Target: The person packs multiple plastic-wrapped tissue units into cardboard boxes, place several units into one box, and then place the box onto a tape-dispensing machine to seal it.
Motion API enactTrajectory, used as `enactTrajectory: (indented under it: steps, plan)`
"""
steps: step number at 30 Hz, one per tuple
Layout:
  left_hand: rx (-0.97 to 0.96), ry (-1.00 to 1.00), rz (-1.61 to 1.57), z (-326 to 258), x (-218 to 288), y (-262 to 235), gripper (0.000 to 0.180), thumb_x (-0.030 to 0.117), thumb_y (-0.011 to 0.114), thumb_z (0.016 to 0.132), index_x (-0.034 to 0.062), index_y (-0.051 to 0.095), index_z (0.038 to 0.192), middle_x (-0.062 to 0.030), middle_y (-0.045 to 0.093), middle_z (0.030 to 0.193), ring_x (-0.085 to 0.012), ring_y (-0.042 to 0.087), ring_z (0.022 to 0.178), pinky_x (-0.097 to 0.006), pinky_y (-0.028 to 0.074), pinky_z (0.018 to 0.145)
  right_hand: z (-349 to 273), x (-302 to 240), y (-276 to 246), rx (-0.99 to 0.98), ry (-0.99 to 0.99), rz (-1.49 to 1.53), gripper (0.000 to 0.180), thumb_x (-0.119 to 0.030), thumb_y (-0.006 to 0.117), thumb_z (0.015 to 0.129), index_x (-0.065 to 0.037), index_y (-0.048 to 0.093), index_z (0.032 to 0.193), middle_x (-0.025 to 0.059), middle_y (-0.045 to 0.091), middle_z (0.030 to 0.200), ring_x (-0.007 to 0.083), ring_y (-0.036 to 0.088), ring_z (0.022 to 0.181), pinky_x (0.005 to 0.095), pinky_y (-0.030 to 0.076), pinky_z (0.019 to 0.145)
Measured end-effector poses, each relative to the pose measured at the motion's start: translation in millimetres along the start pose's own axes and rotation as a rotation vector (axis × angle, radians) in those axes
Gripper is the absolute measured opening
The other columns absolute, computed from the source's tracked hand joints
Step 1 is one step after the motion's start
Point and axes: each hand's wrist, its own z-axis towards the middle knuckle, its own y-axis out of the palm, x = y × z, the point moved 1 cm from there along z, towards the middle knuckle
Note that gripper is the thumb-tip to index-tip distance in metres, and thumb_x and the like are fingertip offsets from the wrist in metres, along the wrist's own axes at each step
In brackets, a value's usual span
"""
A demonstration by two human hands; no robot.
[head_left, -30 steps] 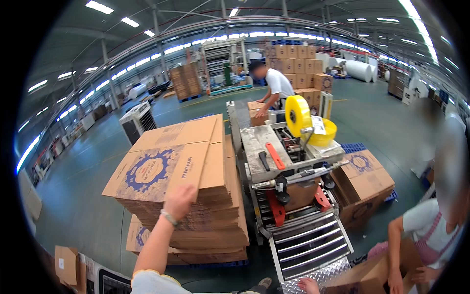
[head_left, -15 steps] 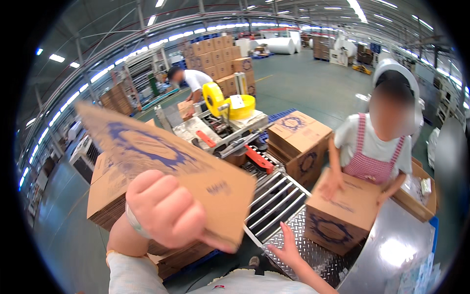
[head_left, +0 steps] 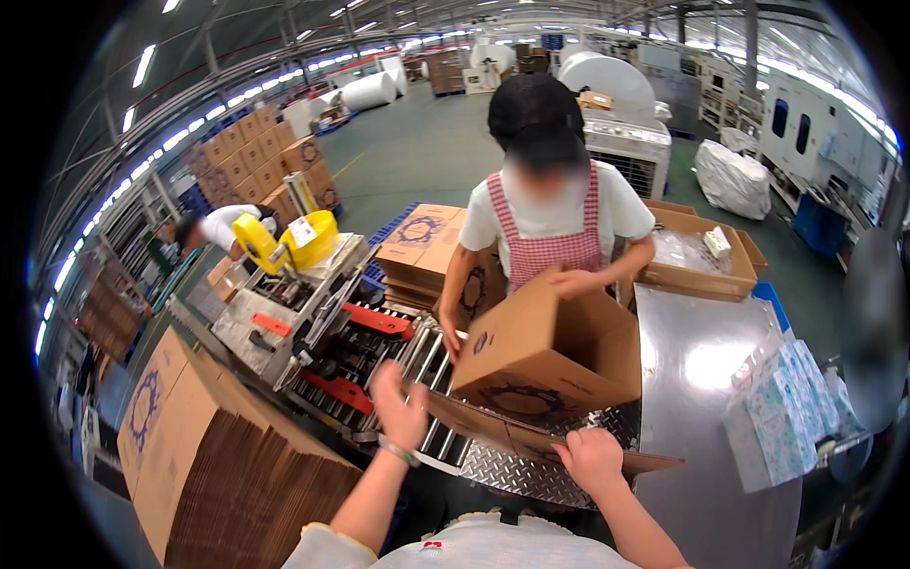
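In front of me a brown cardboard carton (head_left: 507, 341) with a dark blue print stands tilted, its open end turned to the right. A co-worker's hands hold it at its left side and top edge. Along its near side runs a long cardboard strip (head_left: 536, 441); I cannot tell if it is a flap or a separate flat carton. My right hand (head_left: 595, 462) is closed on the strip's upper edge. By the strip's left end, my left hand (head_left: 399, 408) is raised, slightly blurred, with its fingers open and thumb apart.
A roller conveyor (head_left: 438, 365) with a tape machine (head_left: 284, 313) is at left. Flat cartons (head_left: 256, 484) are stacked beside my left arm. A shiny metal table (head_left: 706, 379) stands at right. The co-worker (head_left: 550, 228) faces me, near a box of plastic bags (head_left: 697, 280).
My view has turned right. The flat carton no longer hangs from my raised left hand. My right hand has closed on cardboard. An open carton stands where the co-worker's closed one was.
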Motion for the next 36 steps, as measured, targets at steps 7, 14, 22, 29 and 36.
enactTrajectory:
  steps: [7, 14, 22, 29, 36]
  plan:
    - [-0.658, 0.324, 0.049, 6, -4, 35, 0.054, 0.038, 0.065, 0.095, 0.0013, 0.059, 0.135, -0.0173, 0.054, 0.147, -0.0351, 0.048, 0.139, -0.052, 0.032, 0.117, -25, -27, -1, -0.197, 0.188, -0.449, 0.055, -0.025, 0.068, 0.088, -0.013, 0.058, 0.141, 0.0137, 0.053, 0.148, 0.0305, 0.047, 0.139, 0.0552, 0.027, 0.117]
    - [-0.297, -0.236, 0.098, -46, -2, 48, 0.105, 0.037, 0.076, 0.086, -0.001, 0.013, 0.161, -0.0321, 0.01, 0.165, -0.0432, 0.008, 0.156, -0.057, 0.01, 0.123, -18, -73, -44, -0.464, 0.395, 0.042, 0.048, -0.03, 0.067, 0.092, -0.013, 0.062, 0.136, 0.021, 0.064, 0.131, 0.0347, 0.058, 0.127, 0.0483, 0.043, 0.107]
    - [-0.385, -0.555, -0.559, -75, -20, 12, 0.13, 0.03, 0.088, 0.078, -0.0075, -0.005, 0.159, -0.0308, 0.015, 0.164, -0.0378, 0.02, 0.153, -0.039, 0.018, 0.124, -12, 45, -43, -1.185, 0.822, 0.72, 0.076, -0.067, 0.052, 0.097, -0.006, 0.059, 0.142, 0.017, 0.063, 0.139, 0.0301, 0.057, 0.132, 0.0373, 0.041, 0.112]
    - [-0.426, -0.529, -0.536, -80, 4, -13, 0.113, 0.0, 0.068, 0.072, -0.0055, -0.002, 0.16, -0.0245, 0.024, 0.164, -0.0309, 0.025, 0.153, -0.034, 0.021, 0.123, -23, 27, -74, -0.741, 0.147, 0.176, 0.03, -0.028, 0.063, 0.094, -0.008, 0.059, 0.116, 0.0216, 0.067, 0.071, 0.046, 0.067, 0.071, 0.0529, 0.056, 0.067]
    - [-1.442, -0.012, -0.669, -36, 58, 15, 0.1, 0.007, 0.063, 0.075, -0.0012, 0.013, 0.162, -0.0221, 0.018, 0.168, -0.0277, 0.018, 0.156, -0.036, 0.014, 0.126, -45, 159, -91, -0.591, 0.634, 0.085, 0.05, -0.022, 0.061, 0.092, 0.008, 0.047, 0.129, 0.0344, 0.067, 0.098, 0.051, 0.067, 0.094, 0.0562, 0.054, 0.086]
